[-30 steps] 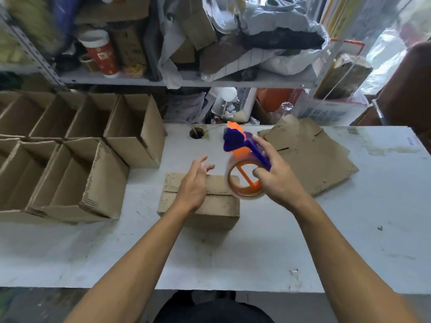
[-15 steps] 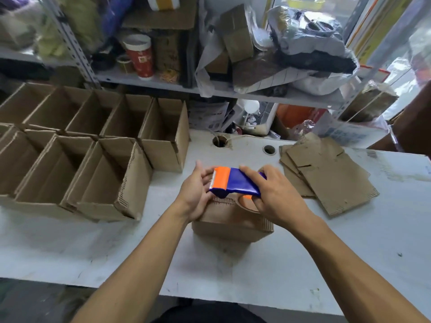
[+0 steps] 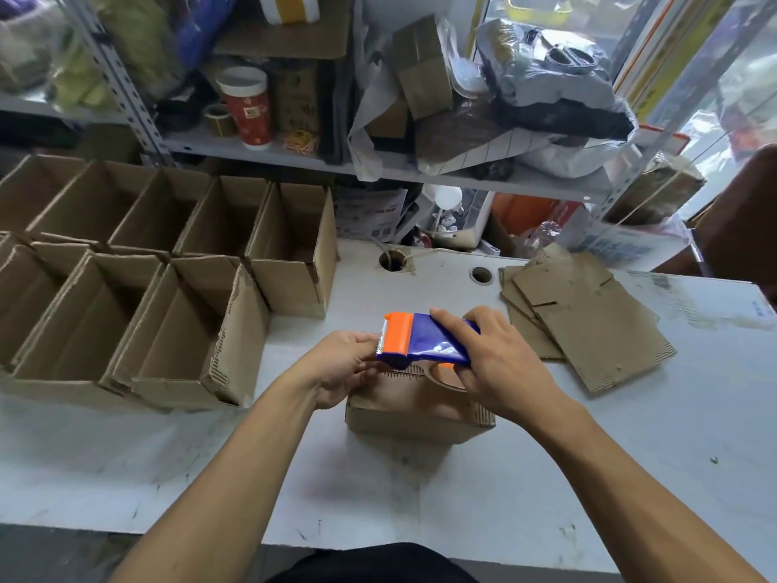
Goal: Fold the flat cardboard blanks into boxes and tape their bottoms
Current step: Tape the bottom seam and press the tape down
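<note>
- Taping the bottom of one box (image 3: 416,408) is, I judge, the step in hand; it sits upside down on the table (image 3: 630,477) right in front of me.
- My right hand (image 3: 500,372) grips the tape dispenser (image 3: 424,340) from above, holding it low over the box's upturned bottom.
- My left hand (image 3: 340,368) curls round the box's left end, fingertips just beside the dispenser's toothed edge.
- Finished boxes (image 3: 168,296) stand open in two rows to my left, so much of the job looks done.
- A small stack of flat blanks (image 3: 588,317) lies to my right, not yet folded.
</note>
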